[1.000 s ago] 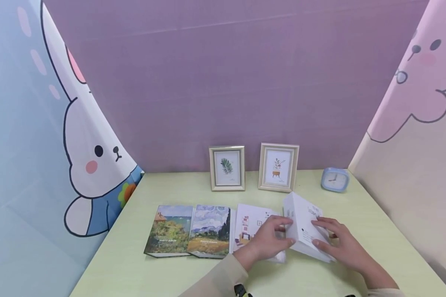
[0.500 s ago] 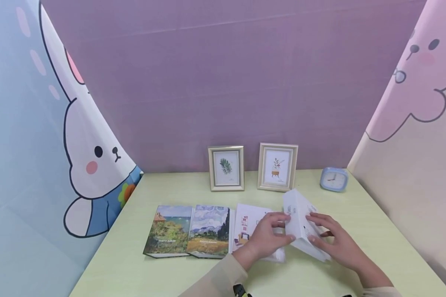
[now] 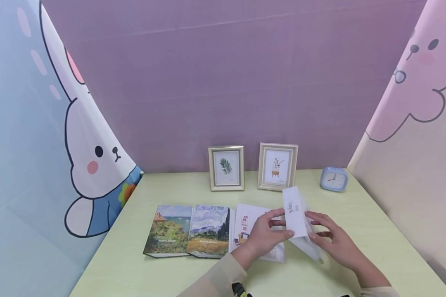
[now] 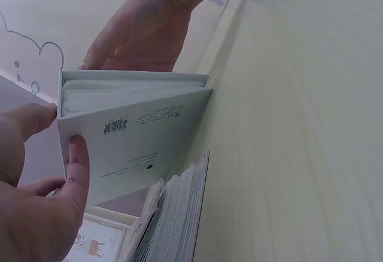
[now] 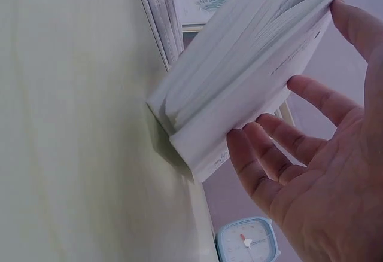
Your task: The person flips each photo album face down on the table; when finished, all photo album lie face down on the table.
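Note:
A thick white photo album (image 3: 295, 212) stands tilted on edge between my two hands, its printed spine turned toward me. My left hand (image 3: 265, 235) holds it from the left; in the left wrist view the thumb is at the spine and a finger lies on the cover with the barcode (image 4: 115, 125). On the opposite side my right hand (image 3: 336, 245) holds it, with several fingertips on the cover (image 5: 263, 97) and the thumb near the spine corner. Its pages fan slightly apart. Beneath my left hand lies another white album (image 3: 243, 225) with a furniture picture, partly hidden.
Two albums with painted landscapes, one with a seaside (image 3: 169, 233) and one with a cypress (image 3: 209, 233), lie side by side at left. Behind stand a leaf picture frame (image 3: 226, 168), a potted-plant picture frame (image 3: 278, 167) and a blue clock (image 3: 334, 179). Fabric walls surround the table (image 3: 163, 276).
The held white album has turned so its spine faces me more and its front cover points away to the right. Both hands have shifted slightly with it. The other albums have stayed put.

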`<action>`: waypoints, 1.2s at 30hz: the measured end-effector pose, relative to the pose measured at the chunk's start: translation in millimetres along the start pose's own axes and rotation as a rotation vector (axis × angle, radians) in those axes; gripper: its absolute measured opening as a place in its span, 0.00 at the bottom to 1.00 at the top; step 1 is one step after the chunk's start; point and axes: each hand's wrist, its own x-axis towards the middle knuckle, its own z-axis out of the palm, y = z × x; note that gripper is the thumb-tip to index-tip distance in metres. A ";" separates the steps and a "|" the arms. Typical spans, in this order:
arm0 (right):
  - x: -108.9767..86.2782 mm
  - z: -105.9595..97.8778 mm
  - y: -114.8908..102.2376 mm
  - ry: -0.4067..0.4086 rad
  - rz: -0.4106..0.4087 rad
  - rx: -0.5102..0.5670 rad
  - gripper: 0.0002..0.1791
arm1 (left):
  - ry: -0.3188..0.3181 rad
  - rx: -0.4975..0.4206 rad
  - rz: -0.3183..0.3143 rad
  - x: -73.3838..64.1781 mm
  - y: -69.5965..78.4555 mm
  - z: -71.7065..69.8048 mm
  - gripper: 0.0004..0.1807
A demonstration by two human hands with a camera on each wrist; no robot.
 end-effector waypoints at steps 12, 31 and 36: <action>-0.3 -1.9 -1.0 -0.003 -0.005 0.126 0.31 | -0.075 -0.061 0.043 0.6 0.6 0.0 0.31; -3.2 -19.7 -2.2 0.028 -0.029 0.320 0.29 | -0.249 0.026 0.120 -3.3 -4.6 15.2 0.37; -4.4 -28.8 -1.5 0.053 -0.061 0.300 0.27 | -0.281 0.071 0.094 -5.7 -5.6 20.0 0.36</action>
